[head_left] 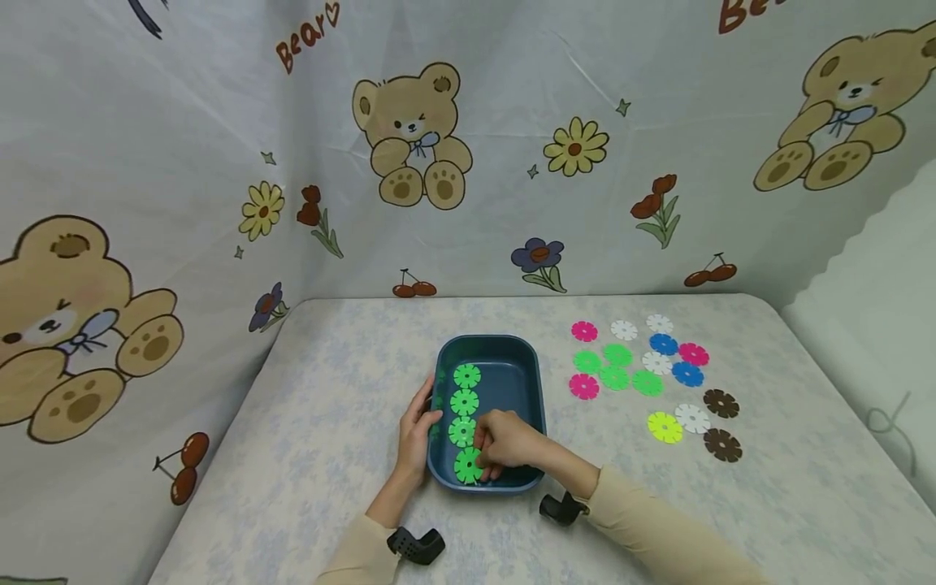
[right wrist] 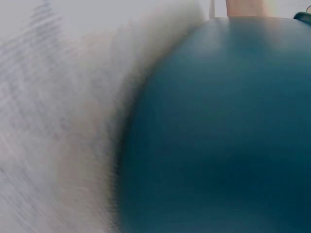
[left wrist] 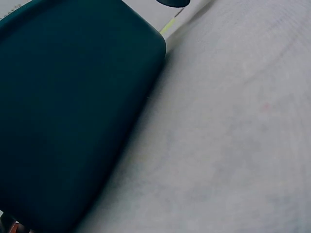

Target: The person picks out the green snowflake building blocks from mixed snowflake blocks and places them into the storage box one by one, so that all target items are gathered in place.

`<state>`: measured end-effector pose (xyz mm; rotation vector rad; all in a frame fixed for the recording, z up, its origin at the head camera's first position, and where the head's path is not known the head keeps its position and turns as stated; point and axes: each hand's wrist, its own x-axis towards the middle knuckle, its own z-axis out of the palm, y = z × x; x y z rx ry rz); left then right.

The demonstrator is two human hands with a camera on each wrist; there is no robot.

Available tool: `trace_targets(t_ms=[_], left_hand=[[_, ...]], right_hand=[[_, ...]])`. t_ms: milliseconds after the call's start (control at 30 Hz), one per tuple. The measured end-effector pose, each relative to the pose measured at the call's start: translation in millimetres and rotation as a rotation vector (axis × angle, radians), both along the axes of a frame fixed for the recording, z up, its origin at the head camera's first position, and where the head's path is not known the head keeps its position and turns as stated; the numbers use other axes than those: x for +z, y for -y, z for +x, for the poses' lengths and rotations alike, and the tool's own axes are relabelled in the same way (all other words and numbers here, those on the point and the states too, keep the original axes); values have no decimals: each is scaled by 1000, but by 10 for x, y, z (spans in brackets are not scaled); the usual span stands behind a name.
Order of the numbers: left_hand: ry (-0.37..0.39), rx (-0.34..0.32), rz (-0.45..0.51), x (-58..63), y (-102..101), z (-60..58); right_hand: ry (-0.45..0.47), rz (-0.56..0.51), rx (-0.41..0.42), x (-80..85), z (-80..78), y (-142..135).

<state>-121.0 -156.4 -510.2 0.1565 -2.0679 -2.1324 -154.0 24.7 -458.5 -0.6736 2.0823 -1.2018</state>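
Observation:
In the head view a dark blue-green tray (head_left: 521, 390) holds a column of several green notched plastic discs (head_left: 464, 401) along its left side. My left hand (head_left: 415, 435) grips the tray's left wall, thumb at the rim. Inside the tray's near end, my right hand (head_left: 508, 441) has curled fingers at the right edge of the nearest green disc (head_left: 466, 465) and appears to pinch it. The fingertips are partly hidden. Close up, the tray's outer wall (left wrist: 73, 107) fills much of the left wrist view, and the tray (right wrist: 218, 121) also fills the right wrist view.
Right of the tray, loose notched discs lie on the pale table (head_left: 329, 390): pink (head_left: 584, 386), green (head_left: 647, 383), white (head_left: 692, 418), blue (head_left: 687, 374), yellow (head_left: 665, 426) and brown (head_left: 722, 445). A bear-printed curtain (head_left: 497, 236) hangs behind the table.

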Motion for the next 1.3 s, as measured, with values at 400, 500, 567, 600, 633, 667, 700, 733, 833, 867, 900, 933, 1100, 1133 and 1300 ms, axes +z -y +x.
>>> trace_targets(t_ms=[400,500,567,600,633,667,700,733,833,867,900,933,1100,1133,1300], left_hand=[[4,7,-30,-34,21,16],[2,-3,-34,-39,31,13],[-1,-7,-32,-37,33,13],[-1,-9,-30,-35,34,13],[-1,-10,-27,-35,34,12],[0,-11,-23,-34,33,11],[1,-12,-20,-32,32,12],[2,-13,-16,-31,30,12],[6,-13,-13,-31,27,13],[7,-12,-12,-32,26,15],[7,-11,-14,-33,26,16],[7,-10,-16,-36,24,15],[4,-7,-23,-45,18,18],[5,-7,-20,-46,15,16],[-2,8,-2,-36,-15,-3]], right_hand=[[4,37,-8,-38,44,65],[-12,43,-14,-46,48,84],[-23,44,-20,-47,49,90],[-28,44,-23,-48,49,92],[-34,45,-24,-50,49,92],[-38,46,-26,-53,51,91],[-43,46,-28,-56,51,90],[-48,47,-30,-60,51,88],[-62,45,-36,-72,54,83],[-65,43,-37,-75,54,83],[-70,40,-38,-75,55,83],[-73,35,-39,-72,57,82],[-90,13,-37,-32,55,73],[-94,8,-36,-22,49,67],[-112,-47,-32,107,0,-12]])
